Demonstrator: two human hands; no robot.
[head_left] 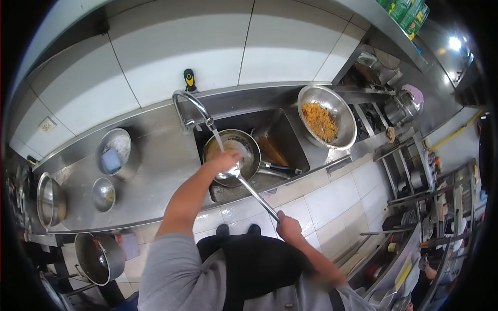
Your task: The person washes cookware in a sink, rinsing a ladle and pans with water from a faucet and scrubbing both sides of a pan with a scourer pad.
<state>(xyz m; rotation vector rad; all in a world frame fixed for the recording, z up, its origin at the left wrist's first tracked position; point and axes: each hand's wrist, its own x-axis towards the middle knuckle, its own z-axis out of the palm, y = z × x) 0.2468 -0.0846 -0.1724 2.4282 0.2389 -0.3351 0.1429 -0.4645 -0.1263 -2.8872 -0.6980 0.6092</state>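
Observation:
Water runs from the curved tap (193, 98) into a pan (249, 142) in the steel sink (298, 147). My left hand (226, 160) is under the stream, at the bowl of a long-handled ladle (254, 194); its fingers are blurred, and whether they hold anything is hidden. The ladle's bowl is over the near rim of the pan. Closed around the far end of the ladle's handle is my right hand (289, 227), nearer my body. A second pan handle (282, 168) rests across the sink's right side.
Right of the sink stands a steel bowl (344, 111) of orange crumbly food. On the left counter are a pot (127, 142) with a blue sponge (111, 160), a small bowl (104, 195) and a larger bowl (51, 201). A big pot (111, 259) stands below, and shelves line the right.

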